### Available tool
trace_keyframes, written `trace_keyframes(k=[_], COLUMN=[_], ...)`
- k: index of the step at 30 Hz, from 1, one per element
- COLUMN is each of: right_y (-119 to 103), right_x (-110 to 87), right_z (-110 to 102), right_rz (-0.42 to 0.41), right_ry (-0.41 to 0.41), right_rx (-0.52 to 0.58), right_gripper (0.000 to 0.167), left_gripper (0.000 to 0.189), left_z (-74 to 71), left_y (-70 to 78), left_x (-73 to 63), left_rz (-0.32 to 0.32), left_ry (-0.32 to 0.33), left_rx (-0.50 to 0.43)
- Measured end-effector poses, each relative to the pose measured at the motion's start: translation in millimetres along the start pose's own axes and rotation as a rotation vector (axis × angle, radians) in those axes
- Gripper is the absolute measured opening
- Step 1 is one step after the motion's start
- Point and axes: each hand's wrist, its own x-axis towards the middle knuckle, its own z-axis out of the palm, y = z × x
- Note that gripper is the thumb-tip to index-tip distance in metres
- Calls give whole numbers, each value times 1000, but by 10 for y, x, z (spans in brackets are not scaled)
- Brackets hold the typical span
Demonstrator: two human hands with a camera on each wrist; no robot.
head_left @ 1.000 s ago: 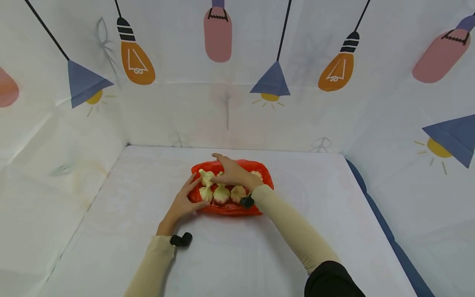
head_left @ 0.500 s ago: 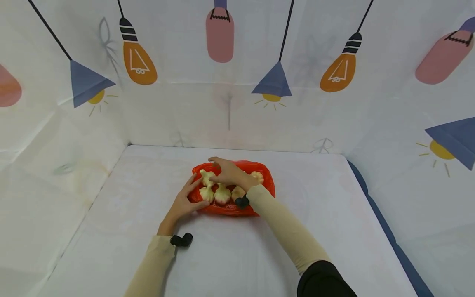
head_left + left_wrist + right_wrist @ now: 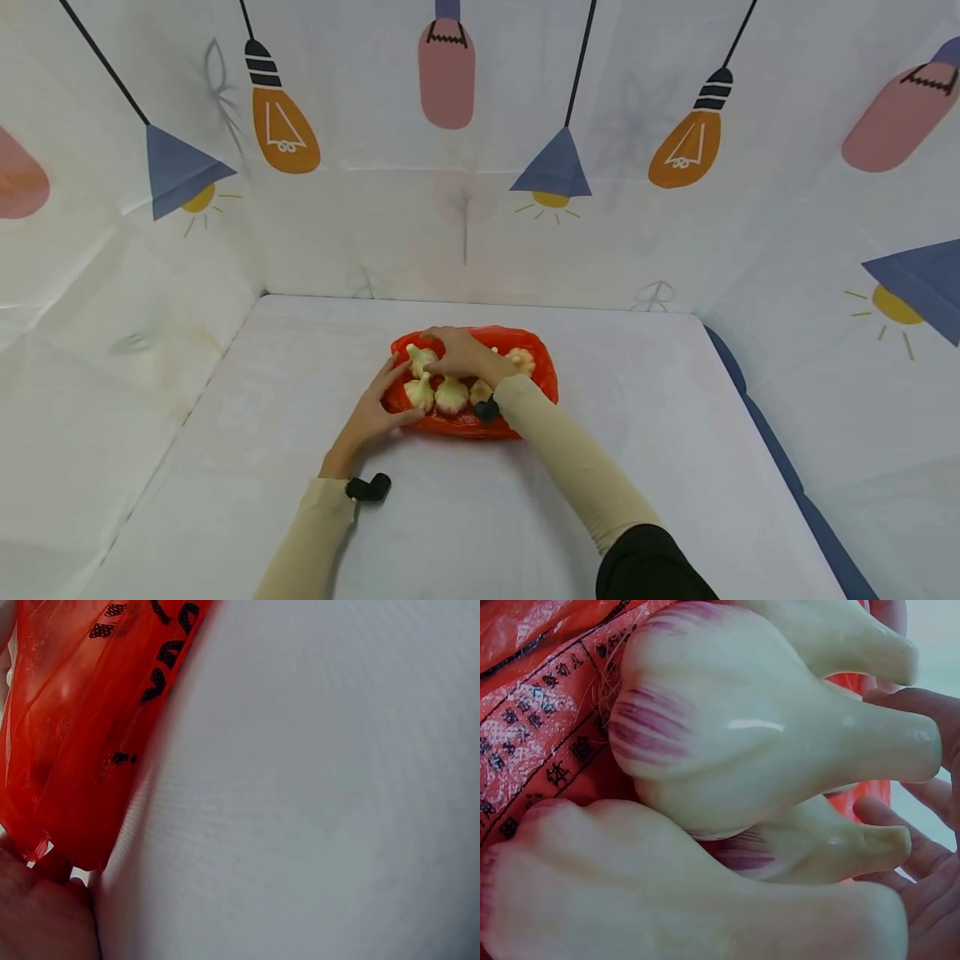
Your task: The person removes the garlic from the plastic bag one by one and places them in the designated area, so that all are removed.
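Note:
Several garlic bulbs [image 3: 452, 395] with purple streaks and pale stems lie in two rows on a red plastic bag [image 3: 465, 427]. My left hand [image 3: 375, 407] is around the bag's left end, its thumb along the near edge and its fingers spread along the side. In the left wrist view, part of a hand [image 3: 45, 911] lies right at the bag's crumpled edge. Over the back row reaches my right hand [image 3: 465, 354], thumb and fingers apart, covering some bulbs. The right wrist view shows a large bulb [image 3: 727, 720] with its stem end close to fingers.
A white table [image 3: 637, 400] surrounds the bag. Behind it stands a pale cloth backdrop [image 3: 360, 225] printed with lamps and light bulbs. A blue strip [image 3: 765, 442] runs along the table's right side. Each wrist wears a small black camera [image 3: 369, 487].
The right hand has shifted slightly left and its outstretched fingers have lowered, with more of the bulb at the right uncovered. The left hand stays at the bag's left end.

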Motion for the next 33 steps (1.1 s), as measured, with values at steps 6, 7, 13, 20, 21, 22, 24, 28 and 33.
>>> trace_keyframes(k=[6,7,13,20,21,22,24,28,33], right_y=[13,12,14,7,7,6,3,0,-9], right_x=[0,-1,17,37,37,37,41,51,67], right_z=[4,4,14,18,16,15,12,15,35], right_rz=[-20,-22,-15,-16,-16,-16,-28,-36,-25], right_ry=[3,2,-8,-21,-23,-25,-24,-21,-24], right_rx=[3,7,3,-18,-20,-22,-39,-62,-64], right_gripper=[58,58,57,57,57,58,56,53,51], left_gripper=[90,91,92,93,93,94,94,94,95], left_z=[-1,-2,8,29,31,33,33,28,22], left_y=[-2,-1,7,10,11,13,16,19,16], left_x=[-3,-4,-11,-16,-16,-16,-18,-21,-25], left_rz=[-8,-12,-22,-28,-30,-29,-28,-20,-20], left_ry=[-5,-7,-4,-8,-8,-8,-7,-6,-8], left_rx=[1,2,1,2,2,1,3,9,11])
